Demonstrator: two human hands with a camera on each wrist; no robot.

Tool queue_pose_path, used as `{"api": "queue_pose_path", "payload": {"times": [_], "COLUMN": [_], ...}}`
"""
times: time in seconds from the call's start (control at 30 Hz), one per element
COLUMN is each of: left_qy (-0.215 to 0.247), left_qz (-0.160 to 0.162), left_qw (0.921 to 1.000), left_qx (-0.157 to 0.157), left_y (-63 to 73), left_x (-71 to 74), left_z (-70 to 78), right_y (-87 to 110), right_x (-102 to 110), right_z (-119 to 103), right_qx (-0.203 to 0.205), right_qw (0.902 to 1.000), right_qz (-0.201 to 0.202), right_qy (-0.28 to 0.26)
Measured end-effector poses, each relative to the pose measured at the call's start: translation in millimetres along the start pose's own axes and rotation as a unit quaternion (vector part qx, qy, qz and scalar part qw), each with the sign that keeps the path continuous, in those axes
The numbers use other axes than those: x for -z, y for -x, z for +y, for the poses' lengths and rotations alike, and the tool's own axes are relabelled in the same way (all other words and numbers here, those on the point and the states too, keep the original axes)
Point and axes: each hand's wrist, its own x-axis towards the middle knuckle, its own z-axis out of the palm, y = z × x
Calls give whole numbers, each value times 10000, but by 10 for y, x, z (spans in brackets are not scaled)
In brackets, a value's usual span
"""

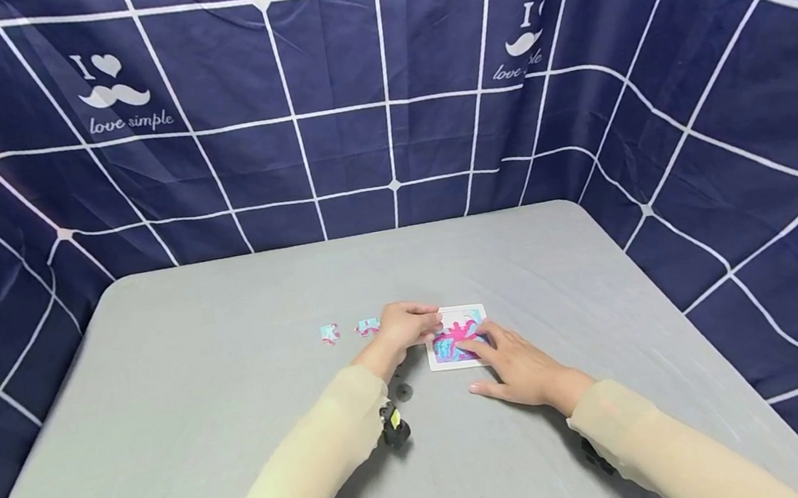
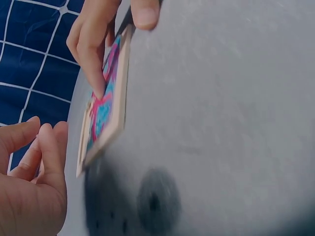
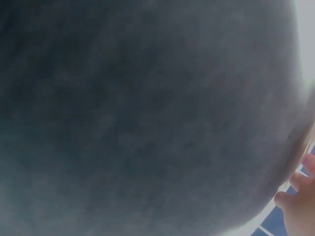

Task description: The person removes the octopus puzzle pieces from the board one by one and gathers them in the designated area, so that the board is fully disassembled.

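A small jigsaw puzzle in a pale frame (image 1: pixel 458 366) lies on the grey table, with a pink figure on blue and purple. White backing shows at its top left. My left hand (image 1: pixel 407 326) is at the frame's upper left, thumb and fingers bent toward each other. In the left wrist view the left hand's fingertips (image 2: pixel 47 130) come together beside the frame; I cannot tell whether a piece is between them. My right hand (image 1: pixel 523 363) reaches in from the right, its fingers resting on the picture, thumb spread toward the table. The right wrist view shows only fingertips (image 3: pixel 295 187) at its edge.
Two loose puzzle pieces, one farther left (image 1: pixel 330 334) and one beside my left wrist (image 1: pixel 367 326), lie on the grey table (image 1: pixel 230 347). A dark round spot (image 1: pixel 404 392) shows below the left hand. Navy cloth (image 1: pixel 349 155) with white lines hangs behind and at the sides.
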Motion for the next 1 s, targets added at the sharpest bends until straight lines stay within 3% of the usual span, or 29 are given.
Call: {"api": "queue_pose_path", "payload": {"times": [0.23, 0.5, 0.83, 1.0], "left_qy": [183, 372, 615, 592], "left_qz": [28, 50, -384, -412], "left_qw": [9998, 9993, 9967, 9966], "left_qx": [1, 63, 363, 395], "left_y": [-67, -149, -219, -227], "left_x": [-150, -205, -308, -376], "left_z": [30, 37, 3, 2], "right_y": [-11, 16, 85, 110], "right_x": [-5, -39, -52, -65], "right_z": [-36, -104, -165, -150], "right_qx": [73, -84, -324, -276], "right_qw": [9997, 9993, 9990, 9990], "right_qz": [126, 243, 110, 231], "right_qy": [210, 284, 298, 253]}}
